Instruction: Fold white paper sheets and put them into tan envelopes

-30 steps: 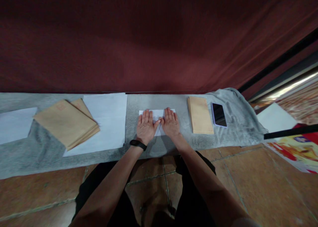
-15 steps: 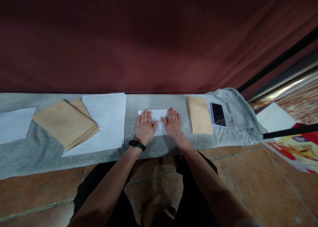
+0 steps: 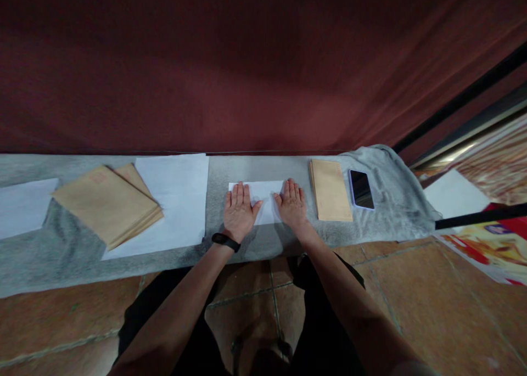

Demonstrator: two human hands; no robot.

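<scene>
A folded sheet of white paper [image 3: 267, 201] lies on the grey cloth in front of me. My left hand [image 3: 239, 210] is pressed flat on its left end, fingers extended and thumb spread inward. Flat on the right end rests my right hand [image 3: 292, 205], its fingers also stretched out. A strip of the paper shows between the two thumbs; the ends are partly covered by my palms. Just right of my right hand lies a neat stack of brown envelopes [image 3: 331, 190].
The narrow surface is draped with a grey cloth [image 3: 218, 228]. To the left, more brown envelopes [image 3: 107, 203] overlap a stack of white sheets [image 3: 177, 200], with another white sheet [image 3: 22, 208] beyond. A phone [image 3: 362, 189] lies at the right. A dark red curtain [image 3: 263, 90] hangs behind.
My right hand has slid a little to the right along the paper, widening the gap between my thumbs. My left hand stays in nearly the same place.
</scene>
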